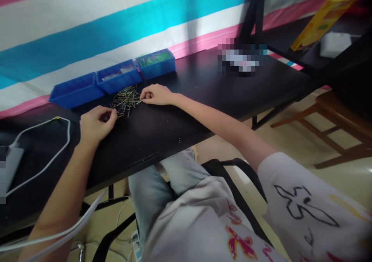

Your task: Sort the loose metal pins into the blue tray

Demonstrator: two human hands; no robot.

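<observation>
Both grips work a heap of small metal pins (125,100) on the black desk (186,115); left hand (95,123) curls narrow at its near edge, contents unclear; right hand (155,95) pinches at its far side; sorting appears underway; next calls for a fine pinch beside the blue bins (116,80).

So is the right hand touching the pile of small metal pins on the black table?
Touching. The head view shows the right hand with its fingertips at the right edge of the pile of pins, no gap visible between them.
</observation>
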